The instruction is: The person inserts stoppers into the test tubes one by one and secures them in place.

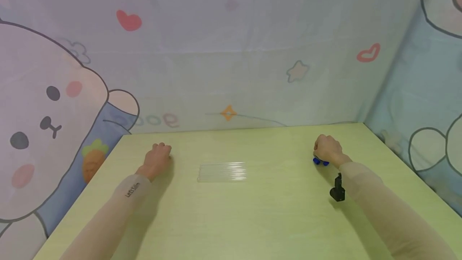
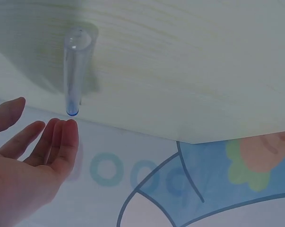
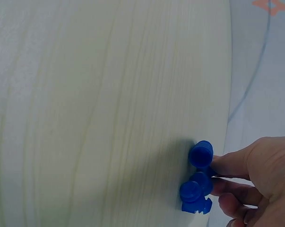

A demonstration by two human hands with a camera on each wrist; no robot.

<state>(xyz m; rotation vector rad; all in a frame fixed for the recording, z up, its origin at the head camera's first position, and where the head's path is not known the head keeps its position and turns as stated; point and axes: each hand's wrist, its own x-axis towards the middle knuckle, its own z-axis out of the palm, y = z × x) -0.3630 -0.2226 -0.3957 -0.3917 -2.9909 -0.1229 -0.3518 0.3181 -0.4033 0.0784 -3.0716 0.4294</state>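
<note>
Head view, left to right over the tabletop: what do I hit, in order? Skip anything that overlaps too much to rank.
Left hand → row of clear tubes → blue caps → black wrist-mounted device.

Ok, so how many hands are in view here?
2. The left hand is at the left side of the table, near the clear tube seen in the left wrist view. The right hand is at the right side, touching blue pieces. Neither is fully hidden.
</note>
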